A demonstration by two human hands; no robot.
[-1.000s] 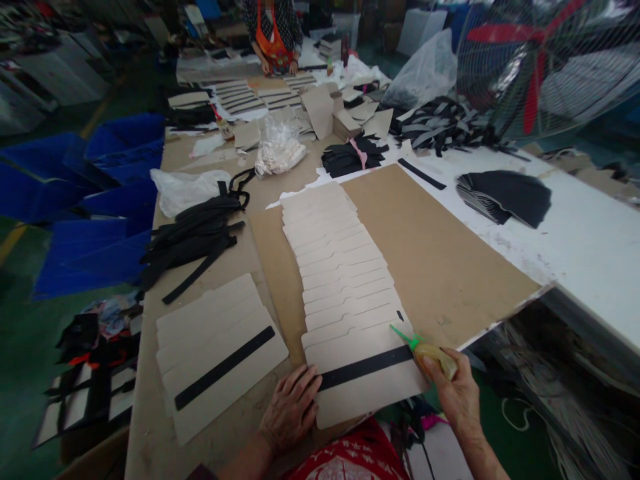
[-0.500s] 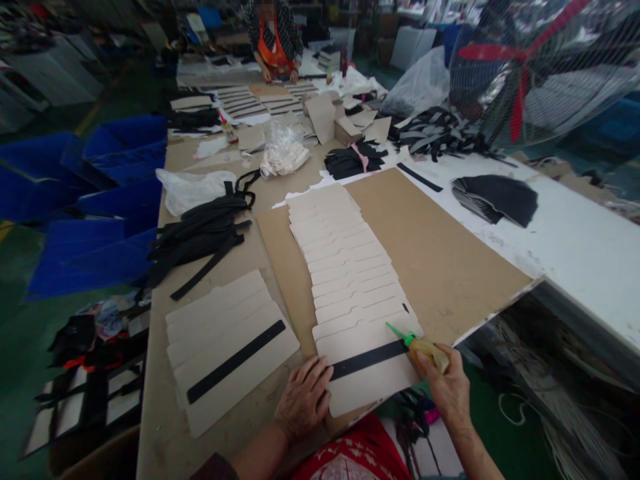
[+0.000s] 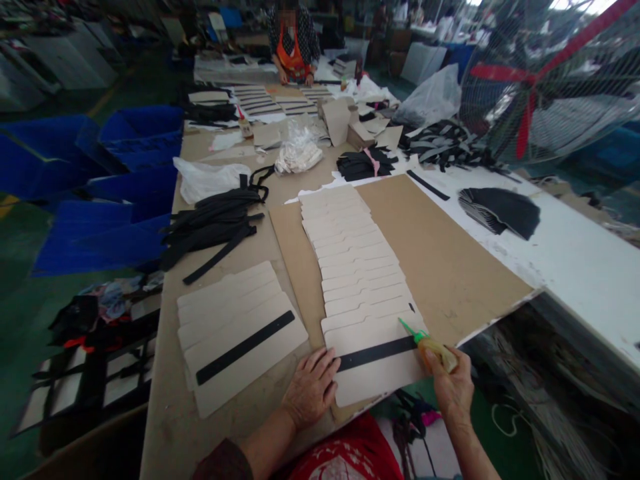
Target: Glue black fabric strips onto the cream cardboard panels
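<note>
My right hand [image 3: 453, 383] is wrapped round a glue bottle [image 3: 440, 355] of yellowish contents with a green nozzle. Its tip points left, just above the right end of a black strip [image 3: 377, 353]. That strip runs across the nearest beige board [image 3: 377, 387] in a long overlapping row of boards [image 3: 357, 267]. My left hand [image 3: 313, 388] lies with fingers stretched at this board's left edge, touching near the strip's left end. Left of it, a smaller fanned stack of boards [image 3: 235, 327] carries another black strip [image 3: 245, 348] on its top board.
Black strips [image 3: 215, 220] lie in a heap at the left, near clear plastic bags [image 3: 297, 150]. A dark fanned pile [image 3: 505, 210] rests on the white tabletop at right. Blue bins [image 3: 100, 230] stand left; a caged fan [image 3: 533, 80] stands right. A person [image 3: 294, 50] works at the far end.
The whole scene has shifted slightly to the right in view. Both hands, the glue bottle and the boards keep much the same positions relative to each other.
</note>
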